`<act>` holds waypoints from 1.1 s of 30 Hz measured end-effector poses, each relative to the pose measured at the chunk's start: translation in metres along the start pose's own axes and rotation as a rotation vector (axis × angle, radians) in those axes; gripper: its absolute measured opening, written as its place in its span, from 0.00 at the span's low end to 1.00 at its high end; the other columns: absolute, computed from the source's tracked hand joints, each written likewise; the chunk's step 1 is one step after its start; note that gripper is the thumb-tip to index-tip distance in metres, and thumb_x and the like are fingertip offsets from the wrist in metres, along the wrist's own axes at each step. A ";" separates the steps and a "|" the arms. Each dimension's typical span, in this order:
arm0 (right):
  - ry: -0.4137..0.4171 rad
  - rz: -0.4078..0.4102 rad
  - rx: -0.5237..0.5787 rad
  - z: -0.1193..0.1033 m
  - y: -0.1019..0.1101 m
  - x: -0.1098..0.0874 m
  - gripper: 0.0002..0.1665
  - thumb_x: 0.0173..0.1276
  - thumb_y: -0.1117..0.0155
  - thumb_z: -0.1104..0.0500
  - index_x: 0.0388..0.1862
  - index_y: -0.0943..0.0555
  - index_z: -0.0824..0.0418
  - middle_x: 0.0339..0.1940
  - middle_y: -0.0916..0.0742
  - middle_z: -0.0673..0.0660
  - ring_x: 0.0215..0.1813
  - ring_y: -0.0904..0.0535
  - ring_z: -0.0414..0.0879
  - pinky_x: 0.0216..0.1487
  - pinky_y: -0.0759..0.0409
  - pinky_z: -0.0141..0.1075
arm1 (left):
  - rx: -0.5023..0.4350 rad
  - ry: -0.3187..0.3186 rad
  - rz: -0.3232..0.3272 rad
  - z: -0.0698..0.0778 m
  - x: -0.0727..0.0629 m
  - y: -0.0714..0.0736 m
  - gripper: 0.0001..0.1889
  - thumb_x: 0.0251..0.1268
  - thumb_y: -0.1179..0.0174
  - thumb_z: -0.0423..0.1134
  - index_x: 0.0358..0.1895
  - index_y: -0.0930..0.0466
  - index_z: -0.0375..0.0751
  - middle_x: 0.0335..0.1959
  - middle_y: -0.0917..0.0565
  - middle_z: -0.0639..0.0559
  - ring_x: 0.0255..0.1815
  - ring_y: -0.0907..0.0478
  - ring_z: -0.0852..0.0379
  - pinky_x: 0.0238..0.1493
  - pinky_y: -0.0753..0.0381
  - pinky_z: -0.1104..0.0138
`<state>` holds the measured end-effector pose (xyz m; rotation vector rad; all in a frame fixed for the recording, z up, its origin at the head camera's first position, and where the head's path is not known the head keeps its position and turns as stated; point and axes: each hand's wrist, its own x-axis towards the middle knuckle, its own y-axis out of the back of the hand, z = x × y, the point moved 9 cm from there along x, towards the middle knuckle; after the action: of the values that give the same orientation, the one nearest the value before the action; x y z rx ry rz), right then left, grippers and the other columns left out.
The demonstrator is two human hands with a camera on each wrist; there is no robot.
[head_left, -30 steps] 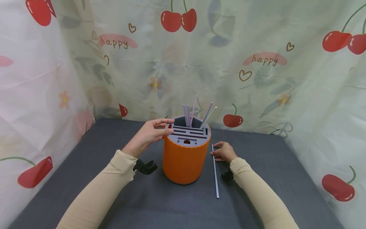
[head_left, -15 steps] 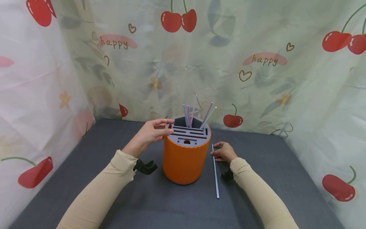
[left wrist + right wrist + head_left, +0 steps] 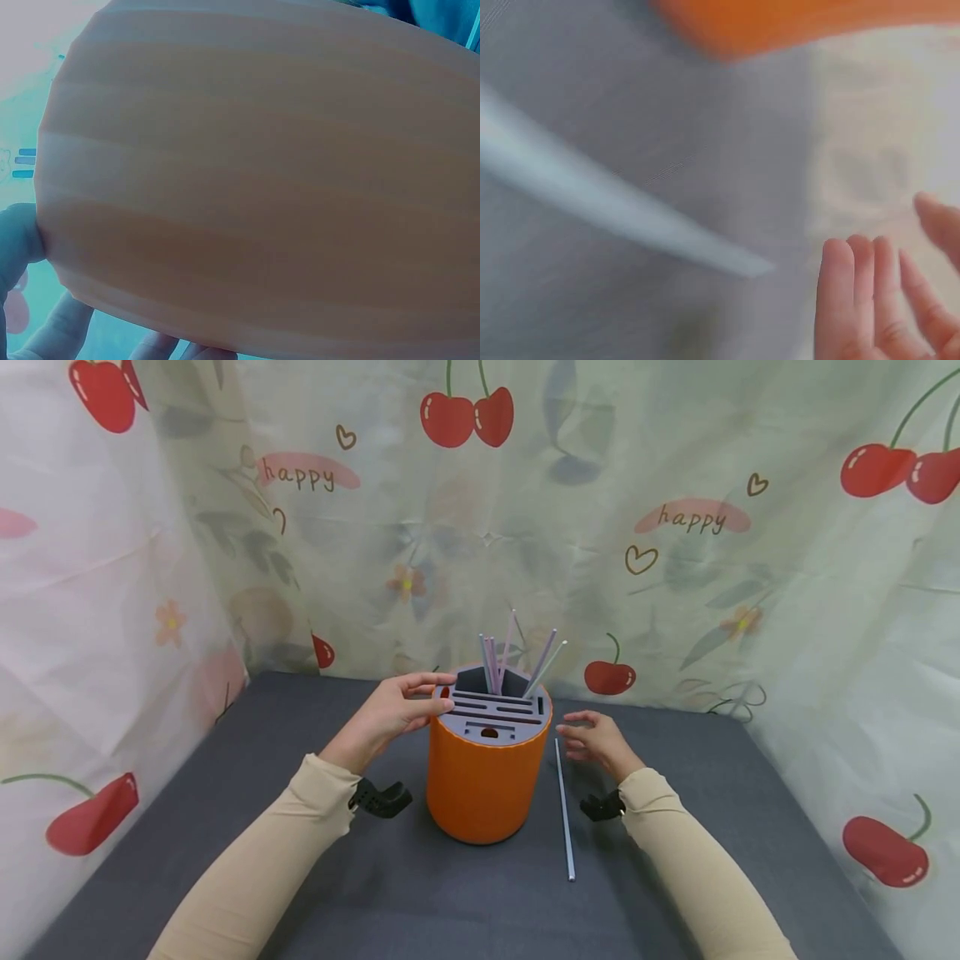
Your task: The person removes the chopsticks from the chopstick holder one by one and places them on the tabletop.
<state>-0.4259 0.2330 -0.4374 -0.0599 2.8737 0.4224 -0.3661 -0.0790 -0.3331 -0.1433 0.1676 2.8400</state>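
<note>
An orange knife holder [image 3: 483, 785] with a slotted grey top stands upright on the dark table. Several pastel straws [image 3: 492, 664] lean in its rear compartment. My left hand [image 3: 382, 714] holds the upper left rim, thumb on the near side and fingers towards the back. In the left wrist view the holder's side [image 3: 262, 180] fills most of the picture, hiding part of that hand. A light blue straw [image 3: 565, 818] lies on the table right of the holder. Just beyond its far end, my right hand [image 3: 600, 743] hovers with fingers extended, apart from the straw.
The dark tabletop [image 3: 360, 893] runs back to a printed curtain [image 3: 480, 552] that also closes both sides. Black wrist mounts [image 3: 382, 799] hang under both wrists, the left one close to the holder's side.
My right hand has let go of the straw's far end and risen slightly to the right. The straw stays on the table. The left hand and holder have not moved.
</note>
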 end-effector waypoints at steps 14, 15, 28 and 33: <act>0.608 -0.200 0.341 -0.152 -0.010 -0.084 0.15 0.69 0.39 0.67 0.52 0.23 0.57 0.51 0.20 0.53 0.50 0.17 0.42 0.53 0.18 0.35 | -0.003 0.004 0.001 -0.001 0.001 0.001 0.25 0.59 0.31 0.42 0.61 0.22 0.54 0.71 0.36 0.49 0.70 0.36 0.50 0.67 0.30 0.54; 0.615 -0.206 0.336 -0.154 -0.012 -0.086 0.14 0.69 0.39 0.68 0.51 0.23 0.56 0.52 0.20 0.53 0.51 0.18 0.42 0.53 0.19 0.36 | -0.005 0.005 0.000 -0.002 0.002 0.000 0.25 0.59 0.31 0.42 0.61 0.22 0.54 0.71 0.36 0.49 0.70 0.36 0.50 0.67 0.30 0.54; 0.659 -0.210 0.261 -0.154 -0.024 -0.092 0.12 0.68 0.39 0.69 0.41 0.22 0.52 0.40 0.14 0.46 0.45 0.16 0.40 0.52 0.18 0.34 | -0.019 0.013 0.008 -0.002 0.001 0.001 0.25 0.59 0.31 0.41 0.62 0.22 0.53 0.71 0.36 0.49 0.70 0.37 0.51 0.67 0.30 0.55; 0.693 -0.175 0.240 -0.157 -0.024 -0.093 0.09 0.67 0.38 0.68 0.40 0.21 0.55 0.38 0.14 0.48 0.43 0.14 0.43 0.49 0.17 0.36 | -0.019 0.014 0.010 -0.002 0.001 0.001 0.25 0.59 0.31 0.42 0.61 0.22 0.53 0.72 0.36 0.49 0.71 0.38 0.51 0.67 0.30 0.55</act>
<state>-0.3690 0.1649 -0.2762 -0.5021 3.5246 0.0072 -0.3669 -0.0798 -0.3349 -0.1671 0.1451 2.8514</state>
